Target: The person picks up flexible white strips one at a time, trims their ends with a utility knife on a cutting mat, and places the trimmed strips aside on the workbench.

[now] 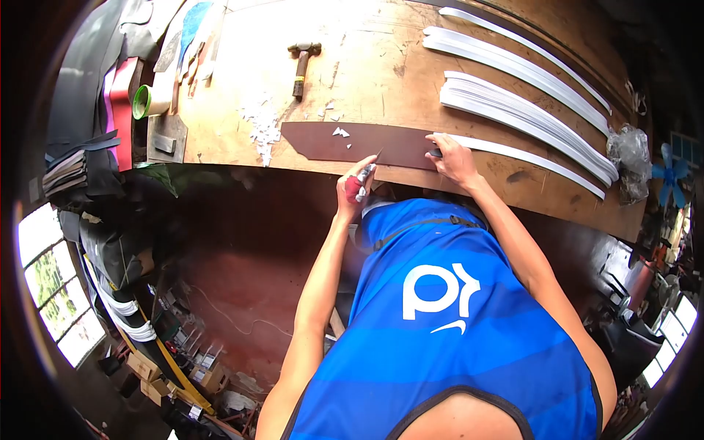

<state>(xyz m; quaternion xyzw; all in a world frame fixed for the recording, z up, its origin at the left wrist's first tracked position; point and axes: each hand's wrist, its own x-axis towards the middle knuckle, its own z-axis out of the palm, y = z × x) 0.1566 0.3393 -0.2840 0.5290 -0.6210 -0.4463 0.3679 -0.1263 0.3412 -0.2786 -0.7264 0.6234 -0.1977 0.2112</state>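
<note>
My left hand (356,188) is closed around a small pointed knife (378,152), its thin tip directed up over the brown board (323,139) at the table's near edge. Something red and whitish shows at the fingers, perhaps the wrapped handle. My right hand (456,161) is closed at the left end of a single white strip (524,154), with its fingertips on the board's right part. A small dark object shows under those fingers; its kind is unclear. Several white offcuts (339,133) lie on the board.
Stacked white strips (513,114) lie on the right of the wooden table (381,81). A hammer (300,70) rests farther back. White scraps (262,132), a green-rimmed cup (141,102) and sheet material (84,81) are on the left. A plastic bag (631,158) sits at the right end.
</note>
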